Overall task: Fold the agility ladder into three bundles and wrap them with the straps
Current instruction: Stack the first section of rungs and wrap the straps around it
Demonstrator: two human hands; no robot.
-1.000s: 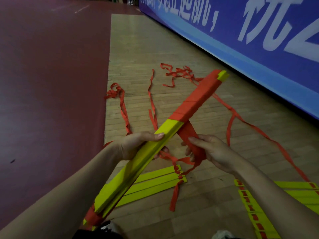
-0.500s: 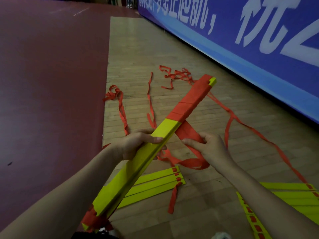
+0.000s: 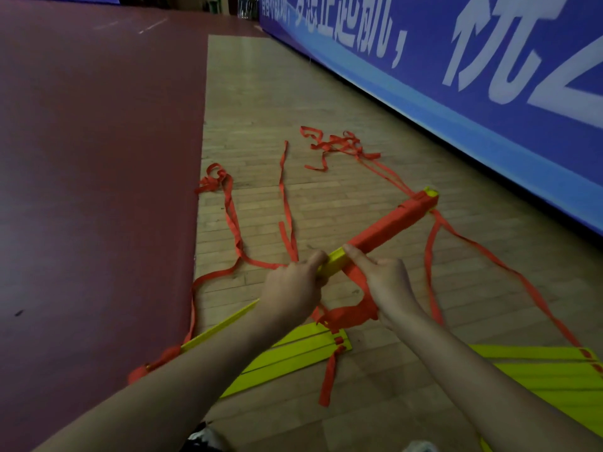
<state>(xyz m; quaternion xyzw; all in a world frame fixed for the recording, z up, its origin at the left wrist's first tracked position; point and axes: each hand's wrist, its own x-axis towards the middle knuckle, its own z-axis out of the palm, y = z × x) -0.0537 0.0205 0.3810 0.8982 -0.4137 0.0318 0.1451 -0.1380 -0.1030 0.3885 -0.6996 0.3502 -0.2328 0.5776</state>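
Note:
I hold a bundle of yellow ladder rungs [image 3: 332, 262] slanting from lower left to upper right above the floor. Its far half is wound in red strap [image 3: 388, 228]. My left hand [image 3: 292, 288] grips the bundle at its middle. My right hand [image 3: 383, 282] pinches the red strap against the bundle just past the left hand, and a loop of strap [image 3: 350, 313] hangs below it. A second group of yellow rungs [image 3: 287, 358] lies flat on the floor under my arms. A third group of rungs [image 3: 548, 373] lies at lower right.
Loose red straps [image 3: 287, 203] trail over the wooden floor [image 3: 261, 102], with a tangle [image 3: 339, 145] farther off. A dark red mat [image 3: 98, 158] covers the left side. A blue banner wall [image 3: 456, 76] runs along the right.
The bundle has dropped lower and tilted flatter. My right hand moved up from below the bundle to press the strap onto it beside my left hand.

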